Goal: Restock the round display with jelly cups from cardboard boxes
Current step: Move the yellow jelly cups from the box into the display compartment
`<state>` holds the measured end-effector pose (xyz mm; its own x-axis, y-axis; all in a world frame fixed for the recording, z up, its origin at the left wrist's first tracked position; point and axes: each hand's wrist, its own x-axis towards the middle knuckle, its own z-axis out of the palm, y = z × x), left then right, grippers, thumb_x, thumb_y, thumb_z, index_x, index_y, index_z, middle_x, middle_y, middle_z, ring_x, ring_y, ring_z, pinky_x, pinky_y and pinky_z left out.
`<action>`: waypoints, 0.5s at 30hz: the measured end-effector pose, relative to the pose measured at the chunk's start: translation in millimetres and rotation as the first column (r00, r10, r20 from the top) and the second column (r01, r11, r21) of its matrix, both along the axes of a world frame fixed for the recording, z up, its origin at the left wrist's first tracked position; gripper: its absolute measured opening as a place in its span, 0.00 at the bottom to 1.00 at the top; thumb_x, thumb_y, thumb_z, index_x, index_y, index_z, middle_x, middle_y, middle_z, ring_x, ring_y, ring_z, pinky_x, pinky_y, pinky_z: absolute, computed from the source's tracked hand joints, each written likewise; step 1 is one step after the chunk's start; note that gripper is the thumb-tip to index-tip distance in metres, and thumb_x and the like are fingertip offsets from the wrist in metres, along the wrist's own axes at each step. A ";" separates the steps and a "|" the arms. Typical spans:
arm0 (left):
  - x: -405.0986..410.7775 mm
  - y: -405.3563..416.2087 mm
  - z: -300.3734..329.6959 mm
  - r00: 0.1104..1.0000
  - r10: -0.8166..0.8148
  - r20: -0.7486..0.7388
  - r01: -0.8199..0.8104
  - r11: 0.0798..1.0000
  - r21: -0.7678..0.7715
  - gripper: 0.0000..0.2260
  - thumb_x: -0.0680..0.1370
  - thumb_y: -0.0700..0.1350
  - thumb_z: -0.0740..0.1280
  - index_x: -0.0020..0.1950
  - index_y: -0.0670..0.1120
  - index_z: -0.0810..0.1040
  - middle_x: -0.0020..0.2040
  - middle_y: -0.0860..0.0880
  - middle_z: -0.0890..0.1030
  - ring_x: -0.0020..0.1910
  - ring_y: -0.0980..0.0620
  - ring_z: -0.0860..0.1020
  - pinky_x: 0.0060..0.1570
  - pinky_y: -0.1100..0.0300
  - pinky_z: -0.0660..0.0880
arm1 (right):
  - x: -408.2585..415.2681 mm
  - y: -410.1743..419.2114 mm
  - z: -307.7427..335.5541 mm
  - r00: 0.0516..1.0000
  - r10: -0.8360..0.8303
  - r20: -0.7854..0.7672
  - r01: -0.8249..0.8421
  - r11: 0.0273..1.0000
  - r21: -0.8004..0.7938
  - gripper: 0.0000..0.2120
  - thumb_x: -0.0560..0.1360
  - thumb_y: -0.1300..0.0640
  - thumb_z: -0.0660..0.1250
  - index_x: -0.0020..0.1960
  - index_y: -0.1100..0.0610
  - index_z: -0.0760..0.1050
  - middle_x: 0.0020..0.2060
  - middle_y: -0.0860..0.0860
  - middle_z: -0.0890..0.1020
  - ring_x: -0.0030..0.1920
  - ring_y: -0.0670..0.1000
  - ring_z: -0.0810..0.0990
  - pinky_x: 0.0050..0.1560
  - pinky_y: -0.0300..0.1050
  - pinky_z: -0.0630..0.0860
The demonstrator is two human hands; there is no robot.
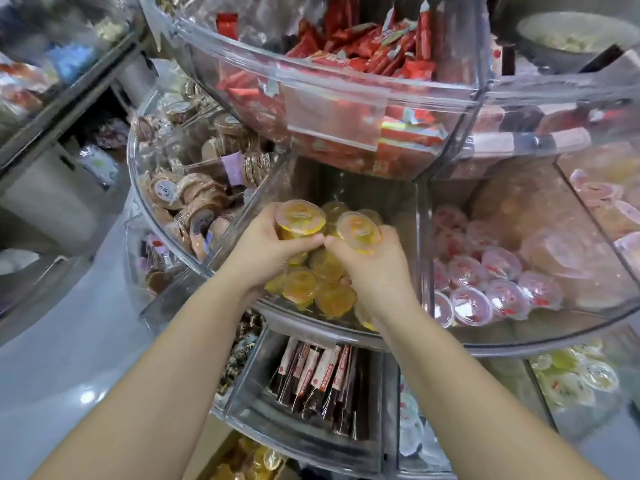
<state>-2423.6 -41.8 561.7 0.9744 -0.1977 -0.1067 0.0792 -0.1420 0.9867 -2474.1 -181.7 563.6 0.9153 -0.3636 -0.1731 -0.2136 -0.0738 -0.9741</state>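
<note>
The clear round display [311, 322] has tiers split into wedge compartments. Both hands reach into the middle tier's centre compartment, where several yellow jelly cups [323, 289] lie piled. My left hand [266, 247] grips a yellow jelly cup [300, 218] with its lid facing up. Touching it fingertip to fingertip, my right hand [372, 261] holds another yellow jelly cup [358, 232], tilted toward me. At the bottom edge, a cardboard box [242, 462] shows more yellow cups inside.
Red-lidded jelly cups [485, 285] fill the compartment to the right, brown round snacks [187, 199] the one to the left. Red wrapped sweets [346, 64] overhang in the upper tier. Dark stick packs [318, 379] sit in the lower tier. Shelving [52, 98] stands at left.
</note>
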 end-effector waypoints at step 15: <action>90.4 -51.2 -42.5 0.993 -0.049 0.108 0.009 0.939 0.343 0.24 0.69 0.43 0.74 0.63 0.45 0.71 0.59 0.45 0.79 0.57 0.48 0.76 0.54 0.61 0.71 | 80.7 -5.0 -22.8 0.925 -0.378 -0.045 0.350 0.892 -0.287 0.20 0.72 0.58 0.69 0.60 0.57 0.66 0.52 0.53 0.77 0.53 0.54 0.76 0.50 0.42 0.70</action>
<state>-2333.1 -93.0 519.2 0.9783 -0.1978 -0.0615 -0.0400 -0.4719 0.8807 -2393.4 -186.7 540.8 0.6935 -0.7131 -0.1026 -0.3684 -0.2286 -0.9012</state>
